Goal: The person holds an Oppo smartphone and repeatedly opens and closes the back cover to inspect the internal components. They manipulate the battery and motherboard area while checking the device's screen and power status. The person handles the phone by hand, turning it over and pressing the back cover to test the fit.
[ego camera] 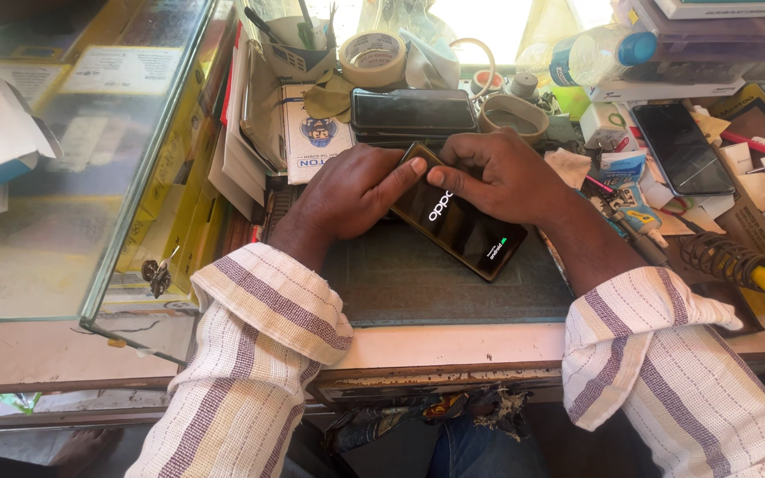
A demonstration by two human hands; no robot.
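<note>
Fingers of left hand [351, 190] and right hand [498, 173] gripping glossy black smartphone [459, 224], ribbed mat [418, 283]

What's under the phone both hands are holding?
A dark work mat lies under the phone. The left hand and right hand cover its top end.

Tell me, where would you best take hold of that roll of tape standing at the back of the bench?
Probably by its rim. The tape roll seems to stand tilted, its open core facing the camera, so fingers could hook through the core from the front and pinch the top edge. The pen cup crowds its left and the stacked phones sit just below, so coming from above looks easiest.
</note>
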